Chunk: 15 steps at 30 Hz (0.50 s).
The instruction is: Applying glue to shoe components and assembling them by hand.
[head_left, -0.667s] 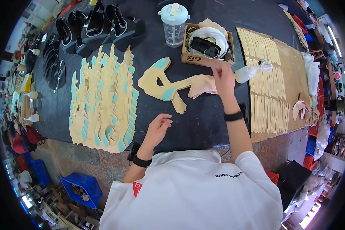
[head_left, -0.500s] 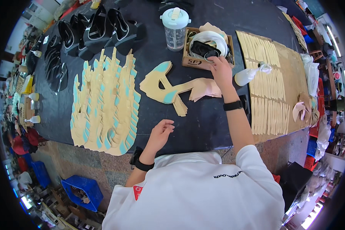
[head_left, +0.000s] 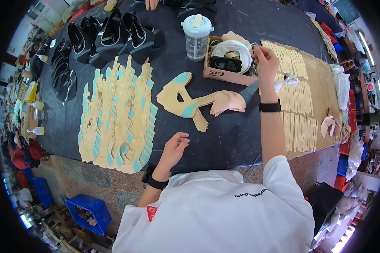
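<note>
Right hand is up at the far edge of the cardboard box w/ fingers pinched together, prob on something small but can't tell what, while the left hand rests loosely curled on the black table near the front edge, holding nothing afaict. The tan and teal cutout stack sits mid-table between both hands, untouched. Imo the risk is that forearm sweeping back over the tan strips and knocking rows out of line, or clipping the plastic jar just beside the box.

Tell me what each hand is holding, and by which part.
Right hand reaches the cardboard box's edge; any grip there cannot be told. Left hand holds nothing.
</note>
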{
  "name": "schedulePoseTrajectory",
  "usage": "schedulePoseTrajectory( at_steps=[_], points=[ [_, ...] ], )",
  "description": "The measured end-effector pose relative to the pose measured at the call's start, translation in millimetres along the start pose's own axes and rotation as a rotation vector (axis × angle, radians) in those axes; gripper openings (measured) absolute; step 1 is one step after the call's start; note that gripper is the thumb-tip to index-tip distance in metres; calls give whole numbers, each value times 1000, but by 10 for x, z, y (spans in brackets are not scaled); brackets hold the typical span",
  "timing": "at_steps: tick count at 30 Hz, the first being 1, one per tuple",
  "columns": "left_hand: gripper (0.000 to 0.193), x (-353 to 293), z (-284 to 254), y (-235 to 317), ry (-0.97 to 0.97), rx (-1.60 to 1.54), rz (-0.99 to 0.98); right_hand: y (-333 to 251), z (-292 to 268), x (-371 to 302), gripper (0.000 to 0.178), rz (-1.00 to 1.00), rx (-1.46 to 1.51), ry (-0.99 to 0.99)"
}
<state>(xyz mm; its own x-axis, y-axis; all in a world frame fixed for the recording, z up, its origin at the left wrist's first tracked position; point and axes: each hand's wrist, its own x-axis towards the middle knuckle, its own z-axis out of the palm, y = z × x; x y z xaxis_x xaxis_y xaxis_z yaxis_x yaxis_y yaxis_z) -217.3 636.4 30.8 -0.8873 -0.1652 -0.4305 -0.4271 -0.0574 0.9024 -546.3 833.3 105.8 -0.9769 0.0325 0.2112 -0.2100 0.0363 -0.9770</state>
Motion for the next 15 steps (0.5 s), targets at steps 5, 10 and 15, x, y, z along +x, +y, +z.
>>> schedulePoseTrajectory(
  at_steps=[5, 10, 15],
  points=[
    [20, 300, 137, 195, 131, 375, 306, 117, 58, 231, 29, -319, -695, -40],
    [32, 752, 194, 202, 265, 575, 363, 174, 110, -655, 33, -487, -768, -347],
    [54, 1239, 342, -92, 596, 1080, 224, 703, 55, -1480, 61, -533, -1088, -707]
  ],
)
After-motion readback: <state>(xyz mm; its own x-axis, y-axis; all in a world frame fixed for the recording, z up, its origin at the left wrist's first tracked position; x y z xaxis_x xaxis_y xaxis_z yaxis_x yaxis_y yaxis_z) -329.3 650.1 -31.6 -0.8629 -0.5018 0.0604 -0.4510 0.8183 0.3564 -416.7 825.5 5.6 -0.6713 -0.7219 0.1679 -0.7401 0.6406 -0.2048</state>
